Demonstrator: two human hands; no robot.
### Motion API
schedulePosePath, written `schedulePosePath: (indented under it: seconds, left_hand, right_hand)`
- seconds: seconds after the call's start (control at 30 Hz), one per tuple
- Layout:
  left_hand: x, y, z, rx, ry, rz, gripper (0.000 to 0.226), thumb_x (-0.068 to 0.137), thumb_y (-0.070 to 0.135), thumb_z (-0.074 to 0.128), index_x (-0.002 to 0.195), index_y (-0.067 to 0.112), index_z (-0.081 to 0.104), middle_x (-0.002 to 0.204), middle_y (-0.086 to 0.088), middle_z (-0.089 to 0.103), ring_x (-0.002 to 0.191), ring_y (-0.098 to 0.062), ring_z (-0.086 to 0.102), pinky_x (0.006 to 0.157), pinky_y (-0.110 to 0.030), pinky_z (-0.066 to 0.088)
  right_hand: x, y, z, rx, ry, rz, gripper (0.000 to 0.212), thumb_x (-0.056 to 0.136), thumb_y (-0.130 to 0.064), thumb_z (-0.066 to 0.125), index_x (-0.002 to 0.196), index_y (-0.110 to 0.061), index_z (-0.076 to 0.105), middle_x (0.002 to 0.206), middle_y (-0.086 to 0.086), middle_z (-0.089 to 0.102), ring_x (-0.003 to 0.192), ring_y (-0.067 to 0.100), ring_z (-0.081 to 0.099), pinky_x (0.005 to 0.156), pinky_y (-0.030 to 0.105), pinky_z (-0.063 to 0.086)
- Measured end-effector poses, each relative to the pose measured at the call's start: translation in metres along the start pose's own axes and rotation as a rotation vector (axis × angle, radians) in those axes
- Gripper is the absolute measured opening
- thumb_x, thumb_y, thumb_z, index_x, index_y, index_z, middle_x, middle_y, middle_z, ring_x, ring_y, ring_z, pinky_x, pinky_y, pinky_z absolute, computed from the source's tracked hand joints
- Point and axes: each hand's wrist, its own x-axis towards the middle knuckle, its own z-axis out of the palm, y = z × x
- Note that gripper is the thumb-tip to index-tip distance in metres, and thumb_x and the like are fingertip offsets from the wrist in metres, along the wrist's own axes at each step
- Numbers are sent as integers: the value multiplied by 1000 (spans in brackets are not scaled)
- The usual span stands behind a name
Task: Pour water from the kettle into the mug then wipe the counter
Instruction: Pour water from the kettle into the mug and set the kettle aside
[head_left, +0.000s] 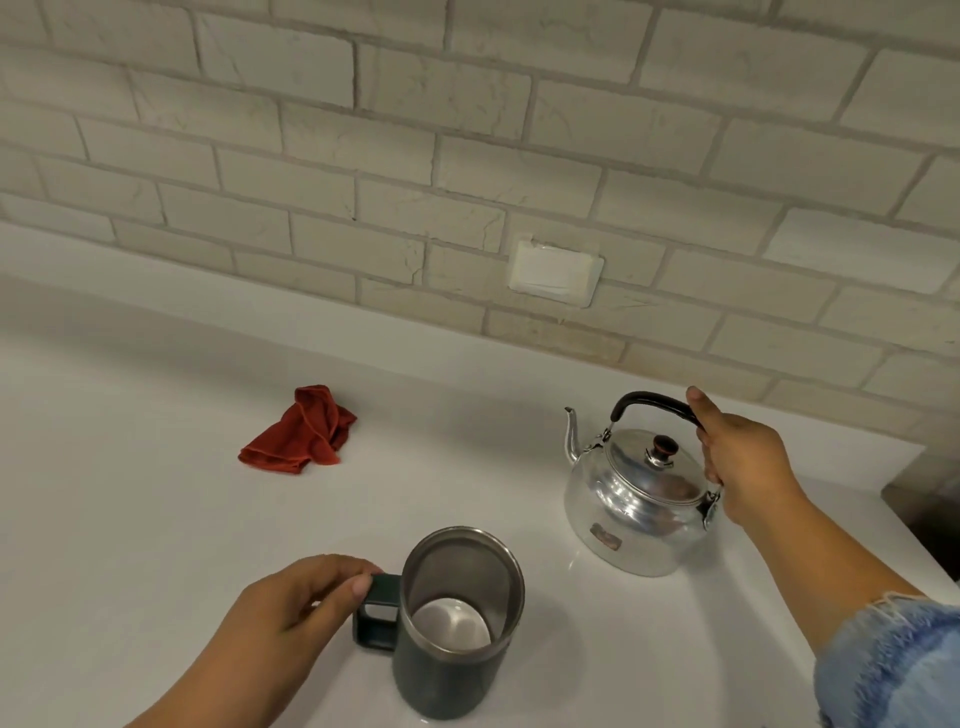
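A shiny metal kettle (636, 504) with a black handle stands on the white counter (156, 519) at the right, spout pointing left. My right hand (737, 457) grips the right end of its handle. A dark mug (452, 670) with a steel inside stands upright near the front edge, and I see no water in it. My left hand (296, 608) holds the mug's square handle, thumb on top. A crumpled red cloth (304, 434) lies on the counter at the back left, away from both hands.
A pale brick-tile wall (467, 130) rises behind the counter, with a white cover plate (556, 273) set into it. The counter ends at the right in a dark recess (930, 499).
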Motion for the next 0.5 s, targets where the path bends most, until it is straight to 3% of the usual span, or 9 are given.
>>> schedulePosePath:
  seconds: [0.1,0.23,0.37,0.5]
  left_hand:
    - [2,-1,0,-60,-17,-73,19,90,28,59,79,35,72,87,11,73,81,-7,65,84,-29,52]
    - [3,0,-3,-102,-59,-107,15,89,30,59,79,33,70,89,-1,73,86,-16,67,87,-32,50]
    - [3,3,-4,-161,-49,-101,15,86,22,65,81,32,73,87,4,76,83,-8,69,82,-24,49]
    - [2,7,1,-161,-79,-68,19,84,11,67,87,28,73,87,8,77,80,-2,70,75,-12,52]
  right_hand:
    - [-9,1,-2,27,-15,15,59,67,-63,69,47,-18,36,48,1,33,46,19,27,53,30,28]
    - [-31,-7,-9,119,-47,-10,60,52,-66,76,41,-23,36,43,-3,31,40,14,25,53,29,29]
    - [-55,-36,-26,260,-113,-64,58,35,-70,78,48,-22,48,39,-8,36,33,8,27,36,18,31]
    - [-81,-59,-38,269,-212,-137,52,41,-67,76,39,-23,49,39,-10,35,33,8,24,35,19,26]
